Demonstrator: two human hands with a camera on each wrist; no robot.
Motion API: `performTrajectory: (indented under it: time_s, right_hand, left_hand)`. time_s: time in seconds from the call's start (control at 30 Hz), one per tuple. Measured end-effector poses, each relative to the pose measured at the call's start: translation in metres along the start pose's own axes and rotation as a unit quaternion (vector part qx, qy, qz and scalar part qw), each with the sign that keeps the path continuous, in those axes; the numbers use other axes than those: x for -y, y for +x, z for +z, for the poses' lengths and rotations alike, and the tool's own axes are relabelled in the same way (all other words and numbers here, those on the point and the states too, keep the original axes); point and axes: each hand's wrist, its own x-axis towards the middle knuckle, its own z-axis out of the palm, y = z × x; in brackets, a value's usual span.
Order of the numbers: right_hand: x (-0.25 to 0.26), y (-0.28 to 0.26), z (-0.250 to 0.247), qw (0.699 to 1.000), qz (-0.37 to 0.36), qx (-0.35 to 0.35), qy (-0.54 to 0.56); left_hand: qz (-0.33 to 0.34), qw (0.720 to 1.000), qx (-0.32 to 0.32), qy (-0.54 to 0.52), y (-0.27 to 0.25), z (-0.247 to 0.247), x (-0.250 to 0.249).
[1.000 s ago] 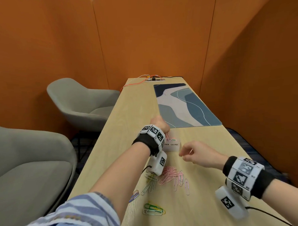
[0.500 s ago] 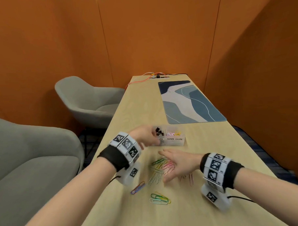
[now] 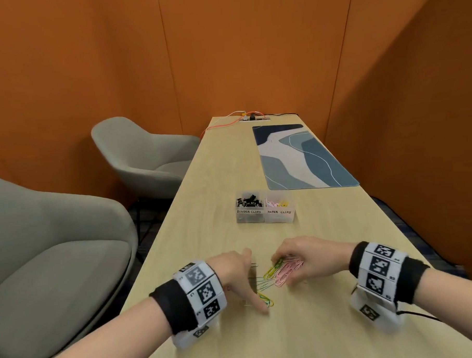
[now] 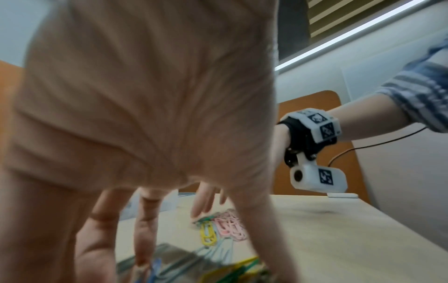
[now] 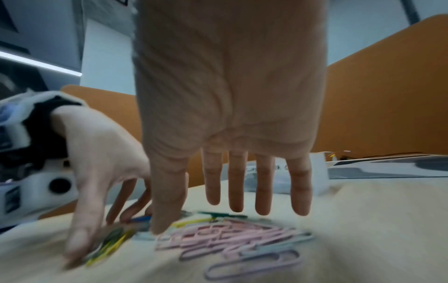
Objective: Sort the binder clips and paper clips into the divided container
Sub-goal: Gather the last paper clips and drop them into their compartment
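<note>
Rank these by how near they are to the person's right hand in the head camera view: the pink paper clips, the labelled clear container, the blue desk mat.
1. Pink paper clips: right under the right hand, touching its fingers.
2. Divided container: farther up the table, slightly left of the hand.
3. Desk mat: beyond the container, toward the table's far right.

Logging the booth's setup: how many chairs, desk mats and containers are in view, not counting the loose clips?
Chairs: 2, near chair and far chair
Desk mat: 1
Container: 1
Total: 4
</note>
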Motion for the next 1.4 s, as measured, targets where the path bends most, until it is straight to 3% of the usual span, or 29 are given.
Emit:
performTrajectory:
  time_s: [0.2,0.33,0.5,0.73,1.03,1.17,1.4]
  right_hand:
    - [-0.023,-0.019,-0.006,0.993,0.084,0.073,-0.046]
    - [-0.022,-0.008,0.003,0.996,0.070,0.039,-0.036]
    - [-0.015,0.008,0.001,0.998,0.041,0.025,-0.044]
    - [-0.009,0.017,0.001,0.996,0.028,-0.026,-0.083]
    - [-0.004,0.030,-0.001,0.991,0.030,-0.006,-0.131]
    - [-0.010,0.035,-0.015,0.996,0.057,-0.018,-0.060]
    - [-0.034,0.041,-0.050,0.981,0.093,-0.011,0.172]
  left_hand:
    - [0.058,0.996,-0.073,0.002,0.026,-0.006,-0.017]
    - [0.074,0.988,-0.133,0.000,0.038,-0.008,-0.010]
    - [0.069,0.992,-0.095,0.049,0.045,-0.004,0.001]
    - [0.144,0.980,-0.137,0.032,0.051,-0.009,-0.002]
    - [0.168,0.977,-0.130,0.035,0.059,-0.019,-0.004]
    - [0.163,0.977,-0.134,0.010,0.066,-0.024,0.001]
    - [0.149,0.967,-0.087,-0.186,0.073,-0.043,0.018]
